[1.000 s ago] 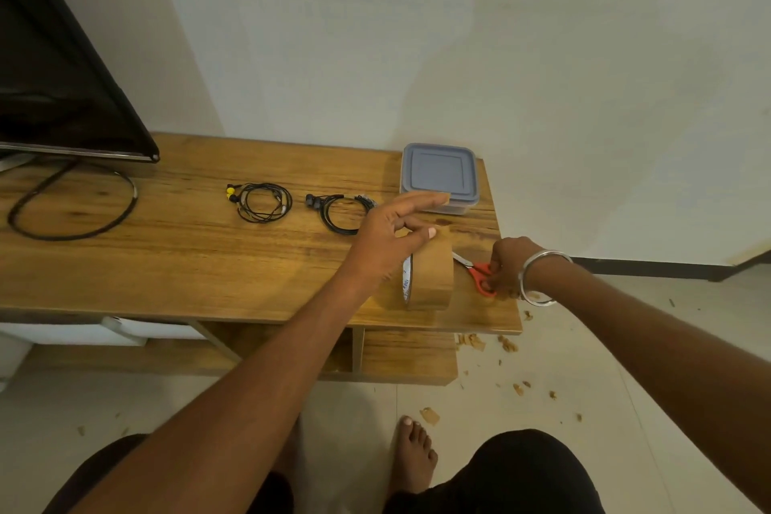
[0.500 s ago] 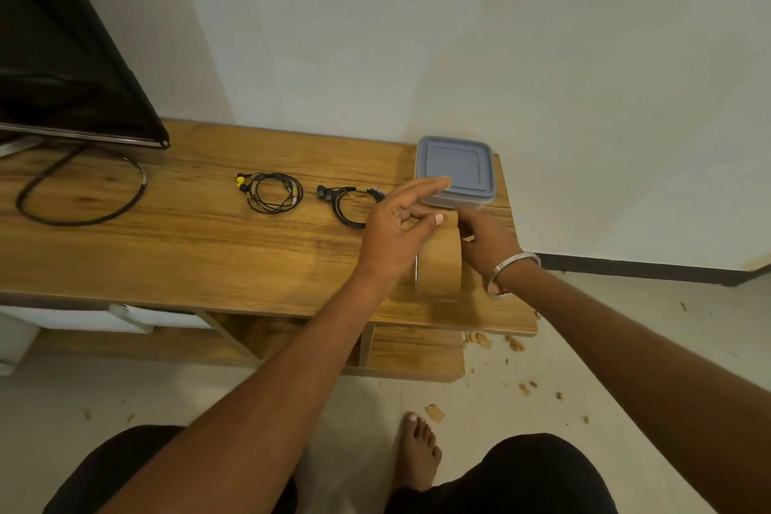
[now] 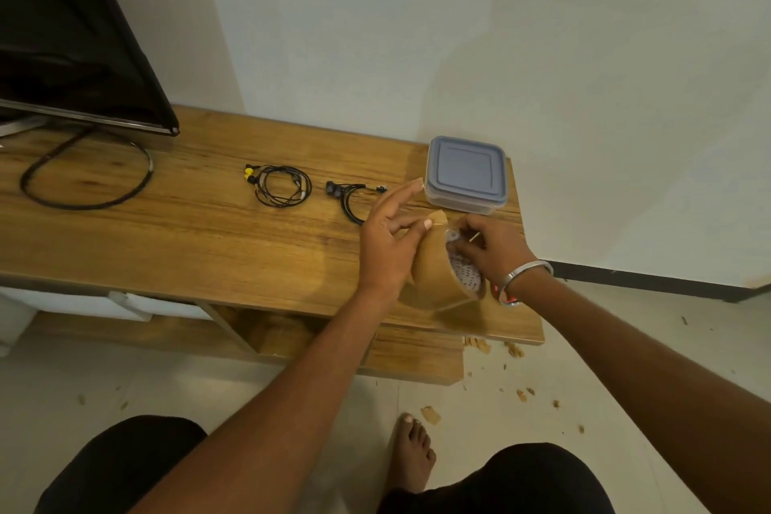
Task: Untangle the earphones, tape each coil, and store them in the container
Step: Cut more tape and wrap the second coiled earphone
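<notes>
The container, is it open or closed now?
Closed. The container has its grey lid sitting flat over the rim; neither earphone coil is inside yet.

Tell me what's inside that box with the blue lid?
I can't tell. The box sits closed on the table, and its lid hides the inside. Both earphone coils lie outside it.

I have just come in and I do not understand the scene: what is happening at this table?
A person holds a roll of brown tape on the wooden table, left hand gripping it, right hand picking at its free end. Two coiled earphones lie untaped. The container is closed.
</notes>
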`<state>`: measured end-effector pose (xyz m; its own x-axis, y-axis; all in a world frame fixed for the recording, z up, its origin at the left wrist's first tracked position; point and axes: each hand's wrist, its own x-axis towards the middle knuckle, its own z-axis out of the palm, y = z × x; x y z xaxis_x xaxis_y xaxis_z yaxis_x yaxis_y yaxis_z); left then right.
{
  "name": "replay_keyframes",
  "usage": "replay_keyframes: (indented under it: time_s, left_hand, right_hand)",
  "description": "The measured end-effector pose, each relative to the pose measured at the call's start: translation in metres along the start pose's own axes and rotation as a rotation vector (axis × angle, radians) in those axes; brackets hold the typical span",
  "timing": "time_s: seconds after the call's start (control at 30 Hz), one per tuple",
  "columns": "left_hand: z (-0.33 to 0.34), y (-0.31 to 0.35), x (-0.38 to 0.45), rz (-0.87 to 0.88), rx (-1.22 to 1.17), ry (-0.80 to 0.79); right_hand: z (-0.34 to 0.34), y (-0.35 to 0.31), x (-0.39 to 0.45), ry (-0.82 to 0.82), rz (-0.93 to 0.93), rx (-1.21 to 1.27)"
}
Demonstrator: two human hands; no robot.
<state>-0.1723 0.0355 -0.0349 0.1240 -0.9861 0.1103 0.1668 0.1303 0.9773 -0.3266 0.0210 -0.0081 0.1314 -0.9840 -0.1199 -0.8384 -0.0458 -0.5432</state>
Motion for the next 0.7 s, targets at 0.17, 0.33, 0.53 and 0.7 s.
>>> replay_keyframes:
  time_s: [0.17,0.33,0.53,0.7]
  left_hand:
    - [-0.009,-0.001,-0.005,-0.034,-0.017,-0.065]
    - [-0.012,-0.008,-0.006,-0.025,0.035,-0.082]
    - [-0.01,-0.019,-0.009,-0.017,0.077,-0.042]
    - [-0.007,-0.028,-0.013,0.019,0.183,-0.05]
  right_hand:
    - [-0.008,-0.001,0.0,-0.032,-0.037,-0.088]
    - [-0.01,0.0,0.0,-0.018,-0.083,-0.171]
    - [-0.009,0.001,0.002,-0.006,-0.117,-0.251]
    - [-0.005,0.007,0.002,-0.003,-0.133,-0.297]
